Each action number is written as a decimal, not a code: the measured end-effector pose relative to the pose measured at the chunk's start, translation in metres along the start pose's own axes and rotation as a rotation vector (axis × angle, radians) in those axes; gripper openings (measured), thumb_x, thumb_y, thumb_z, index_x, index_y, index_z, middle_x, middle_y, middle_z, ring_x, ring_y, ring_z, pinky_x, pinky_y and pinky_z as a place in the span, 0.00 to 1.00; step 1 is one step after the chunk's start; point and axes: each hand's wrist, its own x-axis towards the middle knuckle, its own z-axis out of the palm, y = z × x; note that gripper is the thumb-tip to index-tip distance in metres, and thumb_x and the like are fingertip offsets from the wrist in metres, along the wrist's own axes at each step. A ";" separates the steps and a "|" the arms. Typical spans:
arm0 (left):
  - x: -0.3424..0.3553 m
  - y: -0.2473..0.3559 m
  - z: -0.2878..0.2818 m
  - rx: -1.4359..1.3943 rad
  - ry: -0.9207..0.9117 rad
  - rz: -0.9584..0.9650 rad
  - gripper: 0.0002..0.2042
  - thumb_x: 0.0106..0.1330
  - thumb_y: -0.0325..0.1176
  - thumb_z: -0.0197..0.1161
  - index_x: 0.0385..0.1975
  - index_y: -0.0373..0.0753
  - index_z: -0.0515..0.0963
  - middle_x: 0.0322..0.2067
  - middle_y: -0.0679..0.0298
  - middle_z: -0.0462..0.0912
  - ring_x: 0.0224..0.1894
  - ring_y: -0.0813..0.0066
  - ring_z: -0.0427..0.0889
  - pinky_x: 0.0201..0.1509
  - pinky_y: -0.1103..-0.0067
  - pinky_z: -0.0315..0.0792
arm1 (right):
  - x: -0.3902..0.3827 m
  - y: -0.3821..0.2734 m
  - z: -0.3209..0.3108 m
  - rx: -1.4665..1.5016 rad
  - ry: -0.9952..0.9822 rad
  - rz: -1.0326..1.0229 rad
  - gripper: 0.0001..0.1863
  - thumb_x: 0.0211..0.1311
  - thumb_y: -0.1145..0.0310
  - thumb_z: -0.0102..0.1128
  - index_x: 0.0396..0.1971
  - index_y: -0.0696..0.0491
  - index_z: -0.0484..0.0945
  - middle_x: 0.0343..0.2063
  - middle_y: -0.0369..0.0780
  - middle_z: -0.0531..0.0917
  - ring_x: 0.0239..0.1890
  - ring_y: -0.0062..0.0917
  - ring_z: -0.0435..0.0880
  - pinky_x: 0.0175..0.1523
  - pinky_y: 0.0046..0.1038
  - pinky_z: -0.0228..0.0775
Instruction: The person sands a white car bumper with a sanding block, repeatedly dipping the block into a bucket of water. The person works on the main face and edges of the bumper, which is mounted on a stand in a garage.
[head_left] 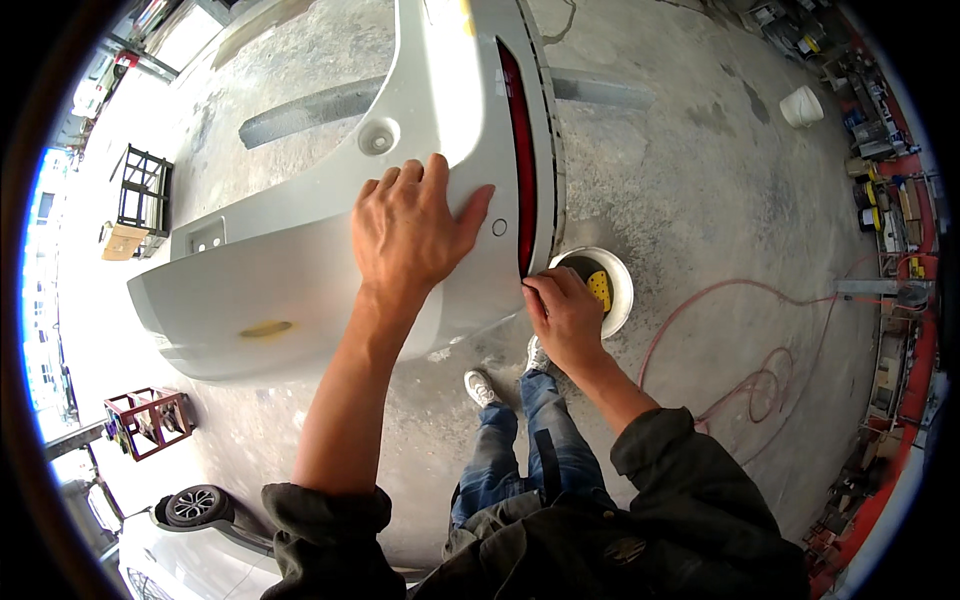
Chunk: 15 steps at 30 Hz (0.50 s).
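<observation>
A large silver-white car bumper (310, 290) lies raised in front of me, with a smooth yellowish patch (266, 328) on its lower left face. My left hand (415, 225) rests flat on the bumper, thumb spread to the right, below a round recess (378, 138). Along the bumper's right edge runs a long narrow red reflector (521, 140). At its near end, my right hand (566, 318) is closed in a pinch. A small dark bit shows at those fingertips, too hidden to name.
Below the right hand stands a white bucket (622, 275) with a yellow perforated pad (599, 290). A red hose (720, 285) coils over the concrete floor. Shelves with tools line the right wall; another white bucket (801, 107) stands near them. A white car (190, 555) is at lower left.
</observation>
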 end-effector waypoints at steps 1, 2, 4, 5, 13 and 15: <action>0.000 0.000 0.001 0.003 -0.002 0.001 0.19 0.60 0.50 0.69 0.26 0.38 0.75 0.22 0.62 0.79 0.28 0.62 0.82 0.37 0.69 0.73 | 0.001 -0.001 -0.003 -0.069 -0.028 -0.024 0.06 0.57 0.74 0.66 0.35 0.53 0.80 0.31 0.39 0.81 0.32 0.35 0.82 0.36 0.33 0.75; 0.000 -0.001 0.002 0.002 0.014 0.011 0.19 0.59 0.50 0.69 0.27 0.38 0.76 0.21 0.62 0.78 0.28 0.62 0.82 0.36 0.69 0.73 | 0.001 -0.001 -0.004 -0.139 -0.057 -0.048 0.07 0.57 0.73 0.66 0.35 0.51 0.80 0.32 0.39 0.81 0.33 0.34 0.83 0.36 0.34 0.76; 0.000 -0.002 0.004 -0.001 0.052 0.031 0.19 0.59 0.50 0.68 0.27 0.38 0.76 0.20 0.62 0.77 0.26 0.63 0.81 0.33 0.69 0.72 | -0.003 -0.006 -0.002 -0.031 -0.007 0.076 0.06 0.57 0.74 0.66 0.35 0.52 0.80 0.32 0.39 0.81 0.33 0.34 0.83 0.36 0.33 0.76; 0.001 -0.002 0.002 -0.001 0.043 0.028 0.19 0.59 0.50 0.68 0.27 0.38 0.76 0.20 0.62 0.77 0.27 0.63 0.81 0.33 0.69 0.72 | -0.005 -0.008 0.000 0.024 0.018 0.137 0.06 0.57 0.74 0.66 0.35 0.53 0.80 0.32 0.39 0.81 0.33 0.34 0.83 0.36 0.33 0.76; 0.001 0.002 -0.001 0.007 -0.026 -0.019 0.19 0.60 0.49 0.69 0.27 0.38 0.75 0.24 0.62 0.80 0.30 0.61 0.83 0.39 0.68 0.73 | -0.012 -0.009 0.021 0.232 0.232 0.137 0.06 0.60 0.79 0.65 0.37 0.58 0.80 0.33 0.42 0.81 0.33 0.33 0.81 0.36 0.30 0.73; -0.001 0.003 -0.001 0.018 -0.049 -0.024 0.19 0.60 0.49 0.69 0.27 0.38 0.75 0.24 0.62 0.81 0.30 0.61 0.83 0.39 0.68 0.74 | -0.018 -0.005 0.026 0.153 0.242 0.104 0.07 0.60 0.79 0.65 0.38 0.58 0.80 0.34 0.42 0.81 0.33 0.32 0.81 0.36 0.30 0.73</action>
